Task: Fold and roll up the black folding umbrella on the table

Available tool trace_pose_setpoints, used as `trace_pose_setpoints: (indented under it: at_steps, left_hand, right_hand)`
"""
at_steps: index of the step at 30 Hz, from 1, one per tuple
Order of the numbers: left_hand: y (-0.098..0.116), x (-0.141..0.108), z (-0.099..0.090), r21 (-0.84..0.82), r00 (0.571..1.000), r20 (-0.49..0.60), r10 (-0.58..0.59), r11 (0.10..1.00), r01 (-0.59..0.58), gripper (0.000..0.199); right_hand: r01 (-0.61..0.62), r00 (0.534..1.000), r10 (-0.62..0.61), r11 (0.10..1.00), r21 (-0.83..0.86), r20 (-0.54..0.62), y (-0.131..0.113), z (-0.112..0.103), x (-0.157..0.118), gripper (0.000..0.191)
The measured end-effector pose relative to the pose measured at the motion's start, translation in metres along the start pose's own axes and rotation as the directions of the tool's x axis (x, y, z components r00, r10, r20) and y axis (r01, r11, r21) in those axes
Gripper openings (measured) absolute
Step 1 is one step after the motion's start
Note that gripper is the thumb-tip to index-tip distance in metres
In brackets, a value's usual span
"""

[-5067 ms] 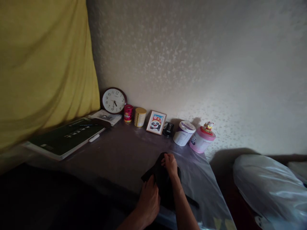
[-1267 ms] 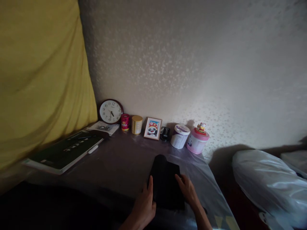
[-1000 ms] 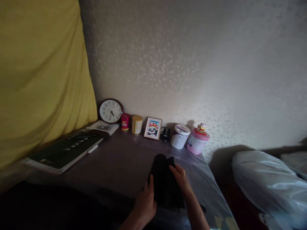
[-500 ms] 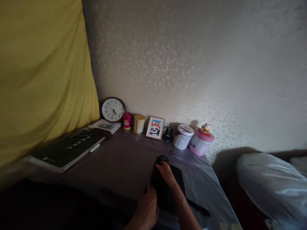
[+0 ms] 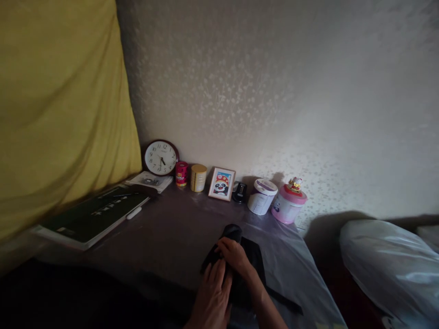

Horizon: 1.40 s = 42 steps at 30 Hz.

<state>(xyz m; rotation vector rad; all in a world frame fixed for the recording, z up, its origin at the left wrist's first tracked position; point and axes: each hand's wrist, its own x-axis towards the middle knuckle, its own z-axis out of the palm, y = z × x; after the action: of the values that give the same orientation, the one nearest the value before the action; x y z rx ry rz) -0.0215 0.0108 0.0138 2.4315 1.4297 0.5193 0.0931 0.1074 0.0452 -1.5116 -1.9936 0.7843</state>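
A black fabric item [image 5: 254, 256] lies near the front of the covered table, a rolled or bunched part at its far end and a strap [image 5: 286, 302] trailing to the right. My left hand [image 5: 213, 288] rests on its left side, back of the hand up, fingers extended over the fabric. Just beyond, my right hand [image 5: 235, 256] has its fingers curled onto the black fabric close to the left fingertips. Whatever lies beneath the fingers is dark and hard to make out.
Along the wall stand a clock [image 5: 160, 157], a red can [image 5: 181, 174], a yellow can [image 5: 198, 178], a panda picture frame [image 5: 222, 183], a white tub [image 5: 262, 197] and a pink tub [image 5: 288, 205]. A dark green book [image 5: 99, 212] lies left on the table [image 5: 164, 228].
My left hand has moved from the fabric's edge onto its top, its fingers now stretched out. My right hand has shifted slightly left and nearer. A black flap now sticks out to the left.
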Motion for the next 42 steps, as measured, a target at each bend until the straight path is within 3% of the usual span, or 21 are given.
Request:
trace_pose_setpoints:
  at_steps: [5, 9, 12, 17, 24, 29, 31, 35, 37, 40, 42]
  left_hand:
    - [-0.007, 0.012, 0.027, -0.024, 1.000, 0.027, 0.004, 1.000, -0.003, 0.078]
    - [-0.008, 0.017, 0.047, 0.107, 0.998, -0.028, -0.052, 0.993, 0.055, 0.070]
    - [-0.010, 0.018, 0.055, 0.191, 0.998, -0.054, -0.045, 0.980, 0.055, 0.072]
    - [-0.018, 0.015, 0.066, 0.232, 0.996, -0.087, -0.028, 0.971, 0.048, 0.081]
    - [-0.016, 0.016, 0.060, 0.243, 0.999, -0.004, -0.052, 0.969, 0.051, 0.078]
    - [-0.013, 0.014, 0.059, 0.312, 0.995, -0.052, -0.082, 0.945, 0.094, 0.078]
    - [-0.010, 0.012, 0.055, 0.317, 0.996, -0.039, -0.076, 0.945, 0.084, 0.081]
    - [0.000, 0.008, 0.035, 0.232, 0.997, 0.040, -0.067, 0.971, 0.056, 0.098]
    - [0.007, 0.007, 0.022, 0.215, 0.993, 0.073, -0.098, 0.973, 0.080, 0.098]
    - [0.014, 0.005, 0.007, 0.185, 0.986, 0.094, -0.139, 0.975, 0.120, 0.098]
    - [0.016, 0.003, 0.003, 0.158, 0.986, 0.088, -0.143, 0.979, 0.128, 0.098]
  right_hand:
    - [0.138, 0.987, -0.147, 0.982, -0.125, -0.063, 0.002, 0.000, -0.016, 0.025]
    - [0.301, 0.925, -0.345, 0.920, -0.249, -0.156, 0.022, -0.002, -0.022, 0.024]
    - [0.361, 0.897, -0.412, 0.891, -0.275, -0.158, 0.042, -0.005, -0.012, 0.027]
    - [0.321, 0.908, -0.383, 0.896, -0.308, -0.168, 0.069, -0.008, 0.025, 0.032]
    - [0.199, 0.965, -0.240, 0.930, -0.309, -0.102, 0.083, -0.019, 0.070, 0.036]
    - [0.111, 0.946, -0.205, 0.932, -0.346, -0.250, 0.073, -0.026, 0.059, 0.037]
    - [0.155, 0.920, -0.263, 0.925, -0.346, -0.291, 0.064, -0.020, 0.042, 0.036]
    - [0.364, 0.889, -0.428, 0.876, -0.317, -0.163, 0.057, -0.004, 0.021, 0.034]
    - [0.299, 0.883, -0.392, 0.893, -0.337, -0.257, 0.064, -0.006, 0.022, 0.033]
    - [0.018, 0.859, -0.176, 0.949, -0.315, -0.481, 0.083, -0.024, 0.020, 0.035]
    - [-0.154, 0.831, -0.025, 0.950, -0.273, -0.556, 0.099, -0.040, 0.007, 0.036]
